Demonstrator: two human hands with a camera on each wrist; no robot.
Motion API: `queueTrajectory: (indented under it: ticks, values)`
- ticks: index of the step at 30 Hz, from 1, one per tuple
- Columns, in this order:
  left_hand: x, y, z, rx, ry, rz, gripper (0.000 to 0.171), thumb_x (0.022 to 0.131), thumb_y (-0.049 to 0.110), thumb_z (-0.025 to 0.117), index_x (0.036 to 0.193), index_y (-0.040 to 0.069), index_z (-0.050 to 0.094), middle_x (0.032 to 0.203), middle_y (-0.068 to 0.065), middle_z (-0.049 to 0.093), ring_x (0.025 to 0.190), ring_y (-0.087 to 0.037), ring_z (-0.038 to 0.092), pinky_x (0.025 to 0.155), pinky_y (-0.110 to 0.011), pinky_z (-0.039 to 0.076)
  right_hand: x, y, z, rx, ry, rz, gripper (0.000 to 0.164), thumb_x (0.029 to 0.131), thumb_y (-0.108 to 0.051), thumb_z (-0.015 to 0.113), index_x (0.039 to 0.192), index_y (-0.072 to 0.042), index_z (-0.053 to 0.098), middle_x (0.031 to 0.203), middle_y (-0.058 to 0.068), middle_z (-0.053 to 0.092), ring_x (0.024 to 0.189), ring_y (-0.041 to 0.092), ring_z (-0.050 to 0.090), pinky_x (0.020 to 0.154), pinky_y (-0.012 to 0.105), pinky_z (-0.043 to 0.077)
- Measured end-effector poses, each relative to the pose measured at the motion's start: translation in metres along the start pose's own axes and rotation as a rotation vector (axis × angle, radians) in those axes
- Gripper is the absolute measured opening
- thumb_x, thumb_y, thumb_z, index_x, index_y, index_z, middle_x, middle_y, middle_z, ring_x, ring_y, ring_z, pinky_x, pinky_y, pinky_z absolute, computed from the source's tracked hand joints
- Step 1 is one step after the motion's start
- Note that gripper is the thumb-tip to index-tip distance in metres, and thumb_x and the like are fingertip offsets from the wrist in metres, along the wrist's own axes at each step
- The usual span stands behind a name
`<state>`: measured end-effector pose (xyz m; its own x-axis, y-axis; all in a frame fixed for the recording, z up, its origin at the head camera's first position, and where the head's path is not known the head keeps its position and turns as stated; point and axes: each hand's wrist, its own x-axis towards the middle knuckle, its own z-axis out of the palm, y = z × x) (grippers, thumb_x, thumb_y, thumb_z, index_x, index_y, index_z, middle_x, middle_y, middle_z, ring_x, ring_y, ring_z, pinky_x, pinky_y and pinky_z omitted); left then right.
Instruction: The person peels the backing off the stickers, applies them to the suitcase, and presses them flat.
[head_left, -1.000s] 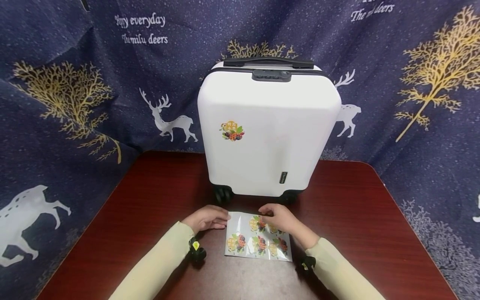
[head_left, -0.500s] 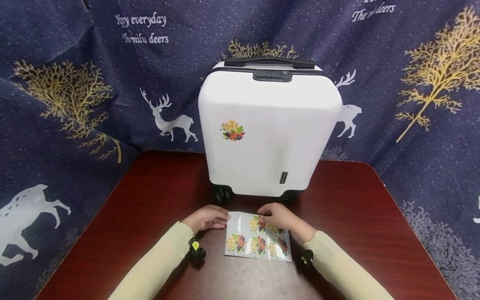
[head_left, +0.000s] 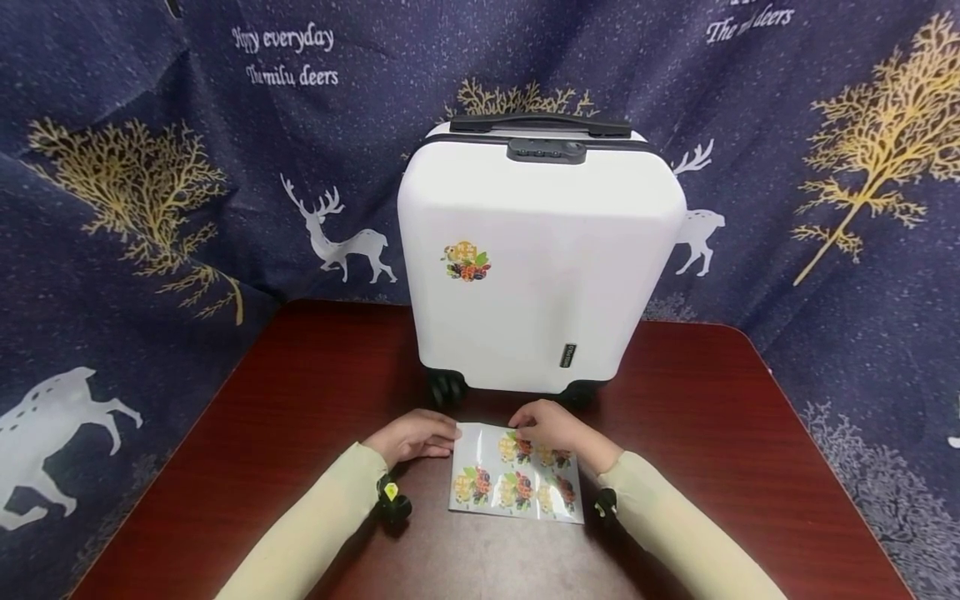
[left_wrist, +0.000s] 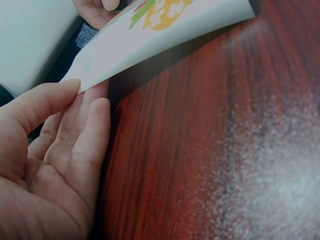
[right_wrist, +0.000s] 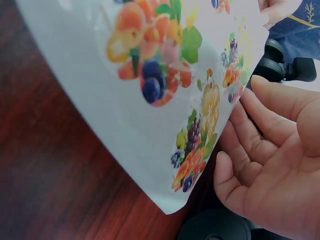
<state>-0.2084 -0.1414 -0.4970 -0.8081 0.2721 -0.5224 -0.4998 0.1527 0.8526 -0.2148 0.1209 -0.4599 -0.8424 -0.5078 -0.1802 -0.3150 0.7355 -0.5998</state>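
Note:
A glossy sheet of fruit stickers (head_left: 491,475) lies between my hands, its blank top-left patch showing backing. My left hand (head_left: 415,435) pinches its upper left corner; in the left wrist view the left thumb (left_wrist: 60,97) sits on top, fingers underneath. My right hand (head_left: 553,429) is at the top edge, with the right thumb (right_wrist: 277,95) at the rim and the other fingers curled behind the sheet. The sheet slants above the table in both wrist views. A white suitcase (head_left: 517,308) stands behind, with one fruit sticker (head_left: 467,262) on its upper left front.
The suitcase has a black handle (head_left: 540,125), a combination lock (head_left: 546,151) and black wheels (head_left: 446,386). It stands on a dark red wooden table (head_left: 322,367). A blue curtain (head_left: 360,108) with deer and trees hangs behind. Black wrist devices (head_left: 395,504) sit at both cuffs.
My right hand has moved slightly left and away along the top edge of the sheet. The left hand and the suitcase stay where they were.

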Motion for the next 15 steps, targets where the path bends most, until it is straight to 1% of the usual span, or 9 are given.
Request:
queueTrajectory:
  ticks: [2,6,10,15]
  values:
    - [0.0000,-0.0003,0.0001,-0.001,-0.002,0.002,0.038,0.093,0.003,0.068,0.125,-0.013,0.057,0.095,-0.007,0.070,0.080,-0.013,0.069,0.080,-0.028,0.062,0.0016,0.0012,0.0008,-0.006,-0.003,-0.008,0.014,0.095,-0.009,0.068,0.105,-0.002,0.076,0.102,0.011,0.077,0.089,0.016,0.067,0.082,0.033,0.056]
    - [-0.0004,-0.0001,0.0003,0.001,-0.001,0.006,0.038,0.093,0.003,0.068,0.125,-0.013,0.057,0.095,-0.007,0.070,0.081,-0.013,0.069,0.081,-0.028,0.062,0.0037,0.0020,0.0020,-0.001,0.001,-0.020,0.011,0.096,-0.008,0.067,0.098,-0.003,0.076,0.091,0.008,0.076,0.076,0.009,0.059,0.073,0.028,0.052]
    - [-0.0016,0.0002,0.0007,0.006,0.001,0.011,0.036,0.093,0.003,0.068,0.124,-0.013,0.058,0.094,-0.006,0.070,0.080,-0.013,0.069,0.080,-0.028,0.062,0.0061,0.0024,0.0024,0.016,-0.006,-0.018,0.010,0.095,-0.008,0.067,0.096,-0.003,0.076,0.087,0.007,0.075,0.075,0.007,0.057,0.072,0.026,0.051]
    - [-0.0035,0.0015,0.0005,0.009,-0.019,0.011,0.028,0.092,0.003,0.067,0.117,-0.010,0.062,0.089,-0.003,0.069,0.078,-0.011,0.067,0.077,-0.025,0.061,0.0085,0.0043,0.0031,0.048,-0.035,-0.018,0.011,0.096,-0.008,0.067,0.098,-0.001,0.076,0.092,0.010,0.076,0.077,0.008,0.059,0.072,0.025,0.051]
